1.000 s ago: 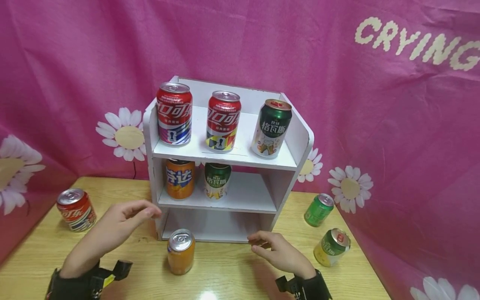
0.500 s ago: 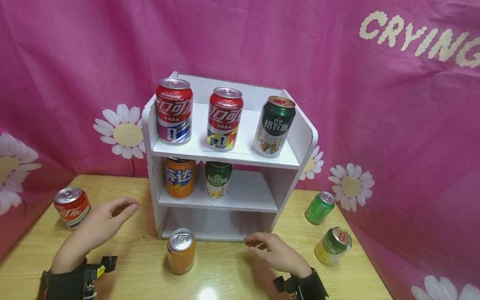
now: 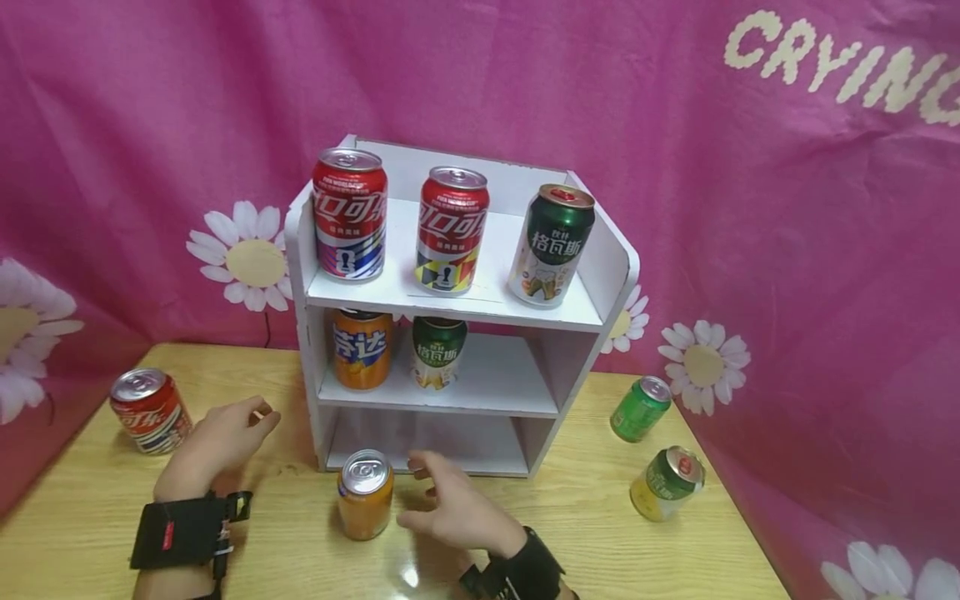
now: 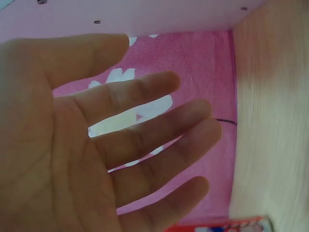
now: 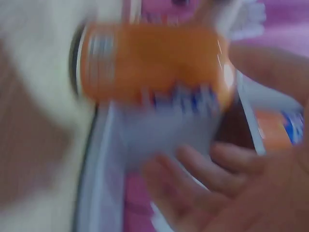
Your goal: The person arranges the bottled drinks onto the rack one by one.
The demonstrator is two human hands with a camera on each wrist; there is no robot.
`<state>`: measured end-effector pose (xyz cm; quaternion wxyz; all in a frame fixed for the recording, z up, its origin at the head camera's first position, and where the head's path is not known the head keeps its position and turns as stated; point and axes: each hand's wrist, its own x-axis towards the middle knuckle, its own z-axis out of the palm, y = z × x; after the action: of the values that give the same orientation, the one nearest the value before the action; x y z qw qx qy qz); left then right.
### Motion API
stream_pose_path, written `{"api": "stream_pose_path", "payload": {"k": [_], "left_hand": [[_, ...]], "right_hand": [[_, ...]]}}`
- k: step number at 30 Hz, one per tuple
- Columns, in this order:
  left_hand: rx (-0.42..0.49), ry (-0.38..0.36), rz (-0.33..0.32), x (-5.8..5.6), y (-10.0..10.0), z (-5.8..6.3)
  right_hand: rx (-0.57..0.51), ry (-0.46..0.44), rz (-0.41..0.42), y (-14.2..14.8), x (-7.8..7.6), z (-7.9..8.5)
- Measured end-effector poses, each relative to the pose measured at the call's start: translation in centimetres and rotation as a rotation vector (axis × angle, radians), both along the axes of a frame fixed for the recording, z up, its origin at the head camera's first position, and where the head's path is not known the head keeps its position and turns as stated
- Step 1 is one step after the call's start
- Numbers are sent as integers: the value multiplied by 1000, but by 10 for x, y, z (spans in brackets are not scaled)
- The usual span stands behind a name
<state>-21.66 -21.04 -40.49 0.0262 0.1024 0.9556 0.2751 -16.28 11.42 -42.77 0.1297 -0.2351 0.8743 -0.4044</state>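
Note:
An orange soda can (image 3: 365,496) stands upright on the table before the white shelf's lowest level. To its right is my right hand (image 3: 453,504), thumb and fingers spread toward it with a small gap. The blurred right wrist view has the orange can (image 5: 154,63) beyond the open right hand (image 5: 251,188), its label partly turned away. My left hand (image 3: 225,433) hovers left of the shelf, close to a red cola can (image 3: 152,412). Nothing lies in the left palm (image 4: 96,135), whose fingers extend loosely in the left wrist view.
Two red cola cans and a green-and-white kvass can (image 3: 551,246) stand on the top of the white shelf (image 3: 450,408). Its middle level bears an orange can (image 3: 362,350) and a kvass can (image 3: 437,354). At right are a green can (image 3: 640,408) and another kvass can (image 3: 666,485).
My right hand has moved left, from the shelf's right corner to beside the orange can. The left hand has drawn away leftward from the shelf. The cans stay where they were.

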Motion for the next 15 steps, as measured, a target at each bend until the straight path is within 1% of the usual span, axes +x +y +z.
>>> {"api": "stream_pose_path", "payload": {"k": [3,6,9,12,14,15], "left_hand": [[35,1,12,-1,3,-4],[49,-11,16,-3,3,-7],[48,4,29,-4,-1,-10],[55,44,60,-5,-4,-10],[59,60,77,-5,-6,-9],[62,64,83,-4,-6,-9]], "right_hand": [[-35,-28,-38,-23,-1,-8],[-106,-69,-45,-36,-7,-16],[-237,-146,-20,-40,-18,-25],[-352,-219,42,-42,-29,-34],[-354,-209,83,-45,-34,-40],[-336,-179,92,-47,-35,-43]]}}
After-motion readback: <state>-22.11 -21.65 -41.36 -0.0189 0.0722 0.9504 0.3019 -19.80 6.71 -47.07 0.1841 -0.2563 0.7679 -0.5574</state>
